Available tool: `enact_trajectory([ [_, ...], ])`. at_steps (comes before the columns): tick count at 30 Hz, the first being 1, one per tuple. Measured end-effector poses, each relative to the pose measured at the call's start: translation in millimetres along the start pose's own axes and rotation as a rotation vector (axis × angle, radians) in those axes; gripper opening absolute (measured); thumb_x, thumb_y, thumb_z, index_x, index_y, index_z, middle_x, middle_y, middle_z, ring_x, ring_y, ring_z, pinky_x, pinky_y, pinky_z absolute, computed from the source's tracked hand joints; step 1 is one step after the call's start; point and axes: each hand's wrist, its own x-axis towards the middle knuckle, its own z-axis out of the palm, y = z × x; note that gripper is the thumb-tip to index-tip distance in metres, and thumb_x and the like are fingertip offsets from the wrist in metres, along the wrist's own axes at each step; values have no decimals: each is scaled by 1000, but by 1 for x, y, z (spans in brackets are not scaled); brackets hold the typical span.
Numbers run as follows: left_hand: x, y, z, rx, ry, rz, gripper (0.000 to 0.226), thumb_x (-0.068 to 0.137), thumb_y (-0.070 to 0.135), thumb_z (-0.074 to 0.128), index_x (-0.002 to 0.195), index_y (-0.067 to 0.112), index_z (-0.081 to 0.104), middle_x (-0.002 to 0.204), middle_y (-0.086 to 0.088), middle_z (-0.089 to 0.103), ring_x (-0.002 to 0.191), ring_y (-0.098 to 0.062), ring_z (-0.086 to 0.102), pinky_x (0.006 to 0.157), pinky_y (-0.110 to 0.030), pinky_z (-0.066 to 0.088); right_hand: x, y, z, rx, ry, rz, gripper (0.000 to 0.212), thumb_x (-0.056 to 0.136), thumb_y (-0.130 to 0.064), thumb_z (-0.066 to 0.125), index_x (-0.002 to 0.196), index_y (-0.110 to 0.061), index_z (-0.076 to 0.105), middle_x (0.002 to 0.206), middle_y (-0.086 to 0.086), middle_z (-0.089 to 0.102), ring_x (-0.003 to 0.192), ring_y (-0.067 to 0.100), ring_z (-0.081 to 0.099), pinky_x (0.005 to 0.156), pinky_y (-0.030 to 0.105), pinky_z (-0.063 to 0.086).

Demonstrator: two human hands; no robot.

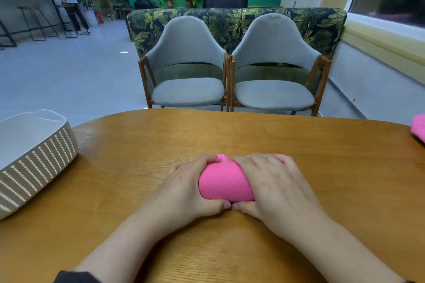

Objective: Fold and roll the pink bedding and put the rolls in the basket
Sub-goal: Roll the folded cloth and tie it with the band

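Observation:
A pink bedding roll (pixel 224 182) lies on the wooden table (pixel 138 145) in front of me. My left hand (pixel 184 190) grips its left end, fingers curled over the top and thumb under the near side. My right hand (pixel 273 184) grips its right end the same way, and the two thumbs nearly meet at the near edge. A small pink fold sticks up between the fingertips at the far side. The basket (pixel 34 158), beige with a white lining, stands at the table's left edge, and I see nothing inside it. More pink bedding (pixel 419 128) lies at the far right edge.
Two grey chairs (pixel 232 71) with wooden frames stand close behind the table's far edge. Behind them is a leaf-patterned sofa back (pixel 230 20). Two people stand farther off in the room, one at a counter on the left.

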Motion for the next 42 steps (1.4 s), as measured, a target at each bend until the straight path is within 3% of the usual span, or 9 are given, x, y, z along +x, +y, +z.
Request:
enact_trajectory([
  [7,3,31,-4,-470,160,-60,65,58,62,80,116,48,54,103,20,65,89,-6,65,75,-31,56,-5,10,-27,133,-23,46,84,78,-55,69,142,-48,15,132,-23,43,119,8,51,90,30,39],
  [11,13,64,-2,-776,180,-45,63,65,61,77,121,39,59,104,17,70,92,-4,69,66,-18,55,-25,23,-45,720,-5,288,71,72,-46,81,123,-53,33,97,-24,64,86,1,63,74,26,51],
  [14,12,80,11,-892,24,-130,51,73,45,79,119,29,65,101,0,72,79,-18,73,48,-26,55,-39,35,-40,1099,78,436,64,67,-39,88,114,-51,47,99,-24,69,86,2,69,81,36,58],
  [16,13,82,24,-913,-28,-137,45,79,36,77,120,20,67,98,-9,73,74,-18,70,55,-27,55,-44,43,-33,1210,125,531,66,60,-43,88,115,-45,52,101,-19,71,89,6,71,84,43,59],
  [19,13,79,37,-916,-43,-127,52,77,51,71,120,21,68,92,-8,73,70,-20,63,60,-30,50,-45,56,-25,1230,120,610,70,59,-48,90,118,-42,53,104,-15,72,90,6,72,84,43,59],
  [23,9,73,41,-721,21,-60,66,68,54,77,129,40,59,112,7,68,92,-25,67,75,-34,56,-46,64,-21,1155,185,669,71,65,-43,88,125,-37,50,107,-13,69,91,7,69,84,42,57],
  [31,1,96,55,-518,260,138,31,80,49,74,109,45,63,99,16,69,85,-8,65,71,-25,51,-44,56,-19,984,276,668,78,68,-40,82,131,-43,36,107,-26,54,98,6,59,83,36,49],
  [34,1,93,53,-593,263,115,8,92,36,67,98,37,72,88,12,71,80,-4,65,72,-23,49,-45,53,-20,970,273,660,77,69,-43,82,128,-48,33,108,-28,53,97,3,57,80,35,48],
  [42,8,81,40,-1154,237,-139,14,93,3,59,91,5,74,85,-15,70,68,-24,60,65,-37,46,-47,57,-21,975,329,667,81,73,-35,83,139,-37,36,107,-27,52,94,-6,53,73,28,44],
])
